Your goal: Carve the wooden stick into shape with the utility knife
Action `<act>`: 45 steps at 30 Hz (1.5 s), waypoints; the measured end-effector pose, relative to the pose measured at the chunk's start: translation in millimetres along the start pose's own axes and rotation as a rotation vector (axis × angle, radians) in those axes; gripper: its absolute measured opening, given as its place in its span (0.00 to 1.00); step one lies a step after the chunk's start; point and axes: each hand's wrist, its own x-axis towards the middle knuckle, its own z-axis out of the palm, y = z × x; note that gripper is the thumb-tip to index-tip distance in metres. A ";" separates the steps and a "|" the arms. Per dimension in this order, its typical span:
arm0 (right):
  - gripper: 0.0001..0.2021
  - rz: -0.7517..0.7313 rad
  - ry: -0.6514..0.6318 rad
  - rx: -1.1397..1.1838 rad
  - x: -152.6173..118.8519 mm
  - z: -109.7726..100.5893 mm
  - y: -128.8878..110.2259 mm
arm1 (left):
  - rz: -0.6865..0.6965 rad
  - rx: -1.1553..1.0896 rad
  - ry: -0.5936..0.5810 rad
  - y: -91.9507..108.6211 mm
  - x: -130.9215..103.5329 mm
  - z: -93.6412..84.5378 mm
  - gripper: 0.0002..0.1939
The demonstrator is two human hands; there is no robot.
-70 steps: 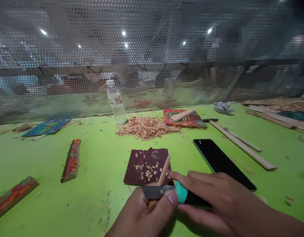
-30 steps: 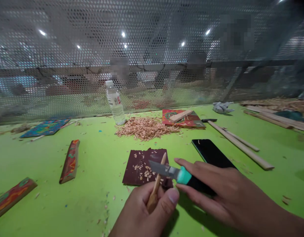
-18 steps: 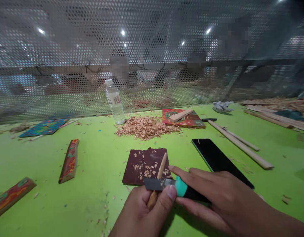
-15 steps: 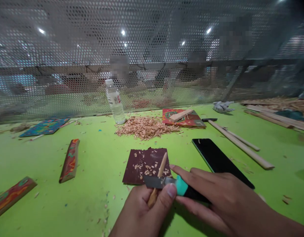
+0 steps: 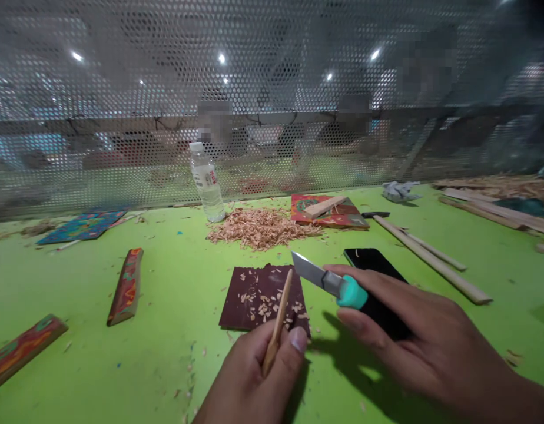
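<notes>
My left hand (image 5: pixel 261 371) grips a thin, pointed wooden stick (image 5: pixel 282 309) between thumb and fingers, its tip slanting up and away. Under the stick's upper part lies a dark maroon square sheet (image 5: pixel 241 300) dotted with pale shavings. On the right, my right hand (image 5: pixel 408 341) is closed around a knife (image 5: pixel 352 293) with a black and turquoise handle. The knife's blade points up and left, apart from the stick. Part of the handle is hidden by the fingers.
Behind the sheet is a heap of shavings (image 5: pixel 261 228) beside a water bottle (image 5: pixel 207 185). A phone (image 5: pixel 373 262) lies partly behind my right hand. Painted wood pieces (image 5: pixel 125 287) rest at left, long sticks (image 5: pixel 435 262) at right. A perforated metal screen (image 5: pixel 263 76) stands across the back.
My right hand has lifted the knife off the stick and moved it up and right. The blade now points up and left. My left hand has barely moved, still holding the stick.
</notes>
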 end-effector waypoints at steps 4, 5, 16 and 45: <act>0.14 0.078 -0.036 0.015 5.0 1.2 -1.4 | 0.022 0.000 0.056 1.1 -2.3 1.2 0.26; 0.15 0.106 -0.054 0.024 5.2 1.5 -1.9 | 0.028 -0.018 0.080 1.0 -3.1 1.6 0.26; 0.12 0.203 -0.263 0.210 11.3 1.7 -11.6 | -0.043 -0.086 0.112 2.5 -6.9 1.2 0.29; 0.19 -0.205 -0.209 -0.100 -6.2 10.5 -3.0 | -0.043 -0.151 -0.042 -1.6 -0.8 1.1 0.32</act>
